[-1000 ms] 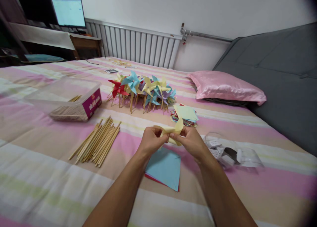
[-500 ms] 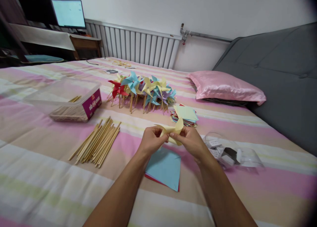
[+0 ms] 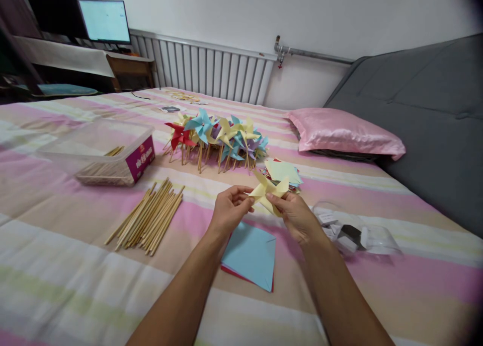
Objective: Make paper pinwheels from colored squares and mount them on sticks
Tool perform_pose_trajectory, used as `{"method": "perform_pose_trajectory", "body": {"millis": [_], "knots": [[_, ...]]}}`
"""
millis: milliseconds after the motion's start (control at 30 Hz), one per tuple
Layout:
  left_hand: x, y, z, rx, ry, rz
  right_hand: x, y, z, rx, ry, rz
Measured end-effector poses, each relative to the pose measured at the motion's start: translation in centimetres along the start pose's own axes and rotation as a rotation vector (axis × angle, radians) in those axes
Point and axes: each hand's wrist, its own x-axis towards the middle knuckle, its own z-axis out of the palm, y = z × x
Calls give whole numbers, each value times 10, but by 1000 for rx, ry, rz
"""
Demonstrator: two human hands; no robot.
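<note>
A pale yellow paper pinwheel (image 3: 267, 191), its blades folded in, is held up above the bed between my two hands. My right hand (image 3: 296, 211) is closed on its right side, thumb pressed near the middle. At its left blade my left hand (image 3: 232, 207) pinches the paper between thumb and fingers. Just below lies a small pile of blue paper squares (image 3: 251, 255) with a red edge under it and cuts showing at the corners. Behind the pinwheel sits a thicker stack of coloured paper squares (image 3: 283, 172), partly hidden by it.
Several finished pinwheels on sticks (image 3: 219, 139) stand grouped at the back. To the left are loose wooden sticks (image 3: 149, 217) and a clear plastic box (image 3: 113, 159) with more sticks. Clear packaging with small white and dark pieces (image 3: 350, 235) lies right, a pink pillow (image 3: 345, 132) farther back.
The yellow pinwheel has turned so its blades spread toward the camera. My left fingers have shifted from its middle to the left blade, and my right hand has moved slightly right.
</note>
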Motion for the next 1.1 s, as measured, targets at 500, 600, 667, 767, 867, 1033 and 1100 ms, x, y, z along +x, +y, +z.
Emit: {"method": "perform_pose_trajectory", "body": {"millis": [500,600,667,767,867,1033,1100], "knots": [[1,0,0,53,87,26,0,-2,4,58,103,2],[2,-2,-3,92,136,31,1,-1,2,74,120,-13],[2,-4,-5,125,182,28,3,0,1,86,127,-23],[3,-8,-7,197,230,28,3,3,3,113,132,-31],[4,-11,-9,316,309,97,3,5,6,135,134,-35],[3,-16,-13,581,508,360,-1,9,10,197,109,3],[0,-20,-16,677,530,458,-2,9,11,221,91,11]]}}
